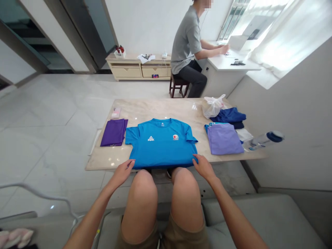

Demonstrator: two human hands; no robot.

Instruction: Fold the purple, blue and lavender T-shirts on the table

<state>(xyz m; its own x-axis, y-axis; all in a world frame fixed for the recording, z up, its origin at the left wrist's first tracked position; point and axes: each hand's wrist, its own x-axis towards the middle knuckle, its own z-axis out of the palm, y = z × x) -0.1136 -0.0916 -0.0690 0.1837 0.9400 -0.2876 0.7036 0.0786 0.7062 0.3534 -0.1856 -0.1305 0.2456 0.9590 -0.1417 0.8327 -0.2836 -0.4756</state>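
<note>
Well, item by item: your blue T-shirt (161, 145) lies flat and face up at the near edge of the marble table (155, 110), centre of the frame. Your left hand (120, 174) sits at its lower left corner, fingers (129, 165) released and spread, grasping nothing. Your right hand (203, 168) is open too, fingertips (195, 159) resting on the lower right corner, not pinching. Left of the shirt: a folded purple garment (114, 132). Right of it: a lilac shirt (223, 139), navy clothes (228, 116), a white plastic bag (213, 107) and a bottle (267, 140). Upper right: a seated person (186, 41) at a white desk (233, 62).
</note>
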